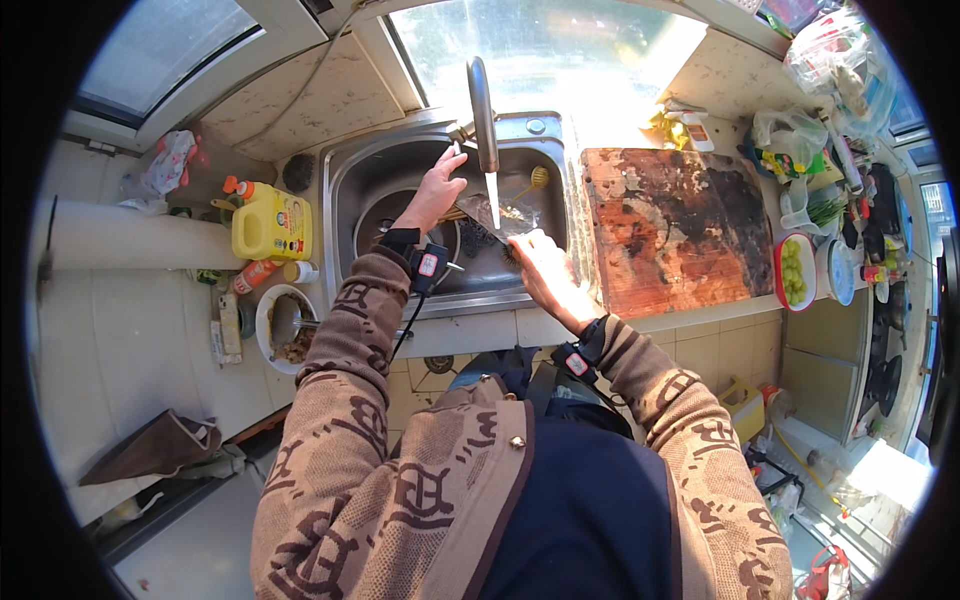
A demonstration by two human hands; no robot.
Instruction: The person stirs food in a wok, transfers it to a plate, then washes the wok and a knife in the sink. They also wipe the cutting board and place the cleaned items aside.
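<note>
Water runs from the tall faucet (484, 112) onto the broad blade of a kitchen cleaver (499, 216) above the stainless steel sink (450, 298). My right hand (541, 266) grips the cleaver at its near right end; its handle is mostly hidden by the fingers. My left hand (439, 189) reaches to the faucet's lever (459, 142), its fingertips at it and its fingers partly spread. Beneath the blade lie a dark mesh scourer (474, 238) and some wooden sticks. A yellow brush head (538, 177) rests at the right of the basin, and a round vessel sits at its left.
A stained wooden cutting board (675, 232) lies right of the sink, beside a bowl of green grapes (793, 274). To the left stand a yellow detergent jug (271, 225) and a white bowl (262, 319) of food with a ladle. A window is behind the faucet.
</note>
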